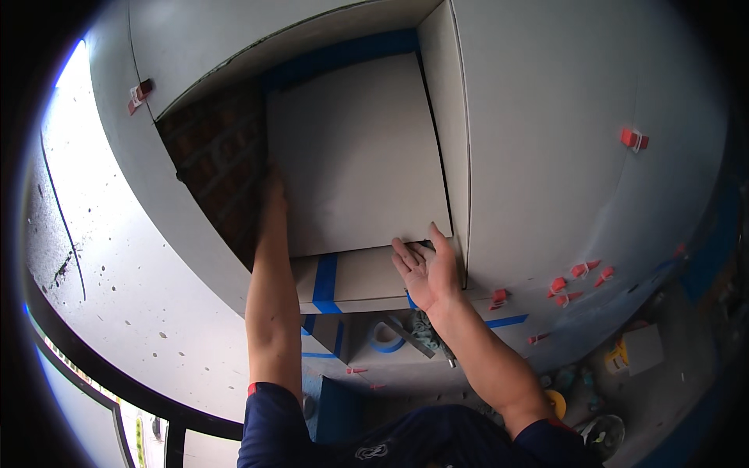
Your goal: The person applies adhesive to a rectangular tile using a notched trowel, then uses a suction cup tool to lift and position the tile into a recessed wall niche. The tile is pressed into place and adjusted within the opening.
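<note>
There are two hands (433, 279), one board (355, 156) between them, one tape roll (375, 341) and at least eight red clips (628, 138).

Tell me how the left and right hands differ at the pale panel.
The left hand is at the left edge of the pale panel; the right hand is by its lower right corner. The left hand is blurred, its shape hard to make out; the right hand is clearer, its palm facing the camera. Both hands are bare.
</note>
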